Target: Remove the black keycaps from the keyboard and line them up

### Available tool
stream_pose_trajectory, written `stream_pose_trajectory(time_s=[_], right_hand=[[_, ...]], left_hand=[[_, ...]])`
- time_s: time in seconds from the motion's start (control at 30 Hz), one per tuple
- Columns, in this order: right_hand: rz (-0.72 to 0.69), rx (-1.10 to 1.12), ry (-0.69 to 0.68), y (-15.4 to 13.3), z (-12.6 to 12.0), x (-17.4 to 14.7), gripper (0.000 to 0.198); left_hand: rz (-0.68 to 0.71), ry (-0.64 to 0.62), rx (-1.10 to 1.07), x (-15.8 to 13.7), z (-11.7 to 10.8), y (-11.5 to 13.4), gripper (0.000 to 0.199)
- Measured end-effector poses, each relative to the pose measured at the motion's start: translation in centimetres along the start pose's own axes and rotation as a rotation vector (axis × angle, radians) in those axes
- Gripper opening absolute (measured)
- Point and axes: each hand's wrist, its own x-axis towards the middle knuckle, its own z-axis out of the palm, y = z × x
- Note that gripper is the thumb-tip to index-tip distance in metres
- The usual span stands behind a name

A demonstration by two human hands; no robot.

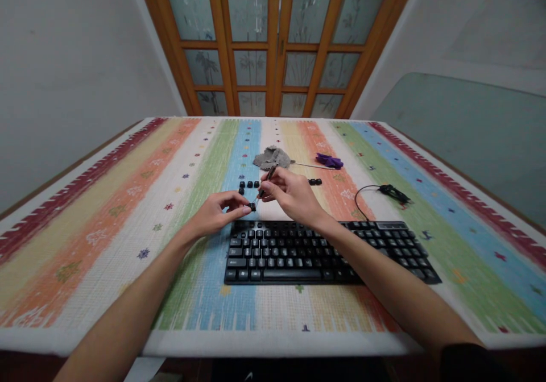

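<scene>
The person's left hand [218,211] pinches a small black plastic keycap [252,206] at the fingertips, just beyond the upper left of a long black plastic keyboard [290,251]. The right hand [295,194] grips a slim, dark-handled tool [271,174] with a thin tip, slanting from upper right down leftward to the keycap; I can't tell whether they touch. The keyboard's long axis runs left to right, nearer the person than both hands, the right forearm crossing above it.
</scene>
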Motion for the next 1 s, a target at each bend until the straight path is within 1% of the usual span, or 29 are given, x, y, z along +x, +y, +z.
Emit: stream_pose_trajectory(time_s=[0.17,0.37,0.43,0.5,0.6,0.7,0.77,0.83,0.9,1.0], right_hand=[[-0.011,0.001,0.010,-0.2,-0.4,0.2,0.029],[-0.044,-0.001,0.009,-0.6,-0.5,0.2,0.018],[-0.057,-0.027,0.007,-0.7,-0.6,0.2,0.016],[-0.077,-0.092,-0.009,-0.8,-0.8,0.2,0.013],[-0.135,-0.286,-0.063,-0.9,-1.0,0.2,0.008],[-0.230,-0.481,-0.105,-1.2,-0.9,0.0,0.008],[-0.280,-0.553,-0.122,-1.3,-0.9,-0.1,0.008],[-0.300,-0.575,-0.128,-1.4,-0.8,-0.1,0.007],[-0.293,-0.553,-0.109,-1.6,-0.8,-0.1,0.006],[-0.240,-0.460,-0.047,-1.8,-0.9,-0.1,0.005]], left_hand=[[0.021,0.018,0.026,0.0,0.3,0.1,0.026],[0.041,0.070,0.024,-0.1,0.7,-0.1,0.025],[0.055,0.078,0.067,0.0,0.9,0.0,0.024],[0.096,0.079,0.166,0.0,1.1,0.1,0.023],[0.200,0.030,0.320,-0.1,1.4,0.3,0.020],[0.265,-0.022,0.380,-0.2,1.6,0.4,0.018],[0.292,-0.023,0.398,-0.3,1.7,0.5,0.017],[0.314,-0.003,0.404,-0.3,1.8,0.5,0.016],[0.315,0.039,0.395,-0.3,1.8,0.5,0.016],[0.283,0.150,0.358,-0.3,1.8,0.8,0.016]])
